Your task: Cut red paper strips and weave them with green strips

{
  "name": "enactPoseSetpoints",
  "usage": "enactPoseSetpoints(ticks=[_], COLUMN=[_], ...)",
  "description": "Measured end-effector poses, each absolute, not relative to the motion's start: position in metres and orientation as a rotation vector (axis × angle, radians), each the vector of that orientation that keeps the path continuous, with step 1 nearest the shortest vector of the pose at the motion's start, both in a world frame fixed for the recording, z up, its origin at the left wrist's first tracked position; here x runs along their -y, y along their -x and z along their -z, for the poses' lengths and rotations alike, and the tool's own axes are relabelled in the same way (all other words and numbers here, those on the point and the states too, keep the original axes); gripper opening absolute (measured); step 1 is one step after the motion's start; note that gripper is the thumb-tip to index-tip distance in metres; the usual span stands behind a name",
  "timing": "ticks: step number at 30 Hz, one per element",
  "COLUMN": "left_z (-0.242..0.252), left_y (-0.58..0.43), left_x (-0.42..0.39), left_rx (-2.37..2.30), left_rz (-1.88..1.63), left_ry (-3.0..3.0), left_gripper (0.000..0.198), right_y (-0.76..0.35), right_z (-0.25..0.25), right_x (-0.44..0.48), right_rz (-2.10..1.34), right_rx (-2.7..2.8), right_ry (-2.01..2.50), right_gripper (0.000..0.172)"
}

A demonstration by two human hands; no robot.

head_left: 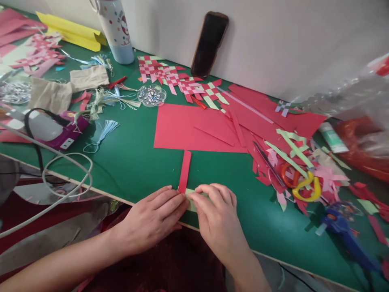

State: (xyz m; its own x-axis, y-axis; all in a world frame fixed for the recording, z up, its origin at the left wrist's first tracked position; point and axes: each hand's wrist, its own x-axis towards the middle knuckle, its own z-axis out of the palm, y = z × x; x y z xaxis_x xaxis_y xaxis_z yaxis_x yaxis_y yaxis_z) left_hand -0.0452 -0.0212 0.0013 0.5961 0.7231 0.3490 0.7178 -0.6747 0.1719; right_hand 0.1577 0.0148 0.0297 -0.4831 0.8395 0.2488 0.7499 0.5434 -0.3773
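At the near edge of the green table [136, 170], the left hand [154, 213] rests its fingers over the near end of the red strip [184, 172]; the right hand [217, 211] bends at a pale green strip [192, 207], but whether either pinches, I cannot tell. Open room lies left and right, while the strip's far end is just beside a red sheet [182, 125].

We count one left hand [154, 217] and one right hand [219, 215], two in all, with one red strip [184, 172] and one green strip [192, 206] between them. On one worktop [136, 174] we see one phone [209, 44], one bottle [117, 34], one glue gun [345, 233], one clear dish [164, 97] and two cloth pieces [50, 95]. Paper scraps [330, 174] and tassels [107, 130] overlap too much for us to count.
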Motion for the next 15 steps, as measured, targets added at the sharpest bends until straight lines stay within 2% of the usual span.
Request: enactPoseSetpoints(ticks=[15], left_z=[-0.0001], left_y=[0.0457], left_x=[0.0221], left_rx=[-1.263], left_rz=[-0.62], left_ry=[-2.792], left_gripper=[0.036], right_y=[-0.1602], right_z=[-0.0287], right_x=[-0.014], right_rz=[-0.289], right_rx=[2.392], right_ry=[1.238], right_gripper=[0.024])
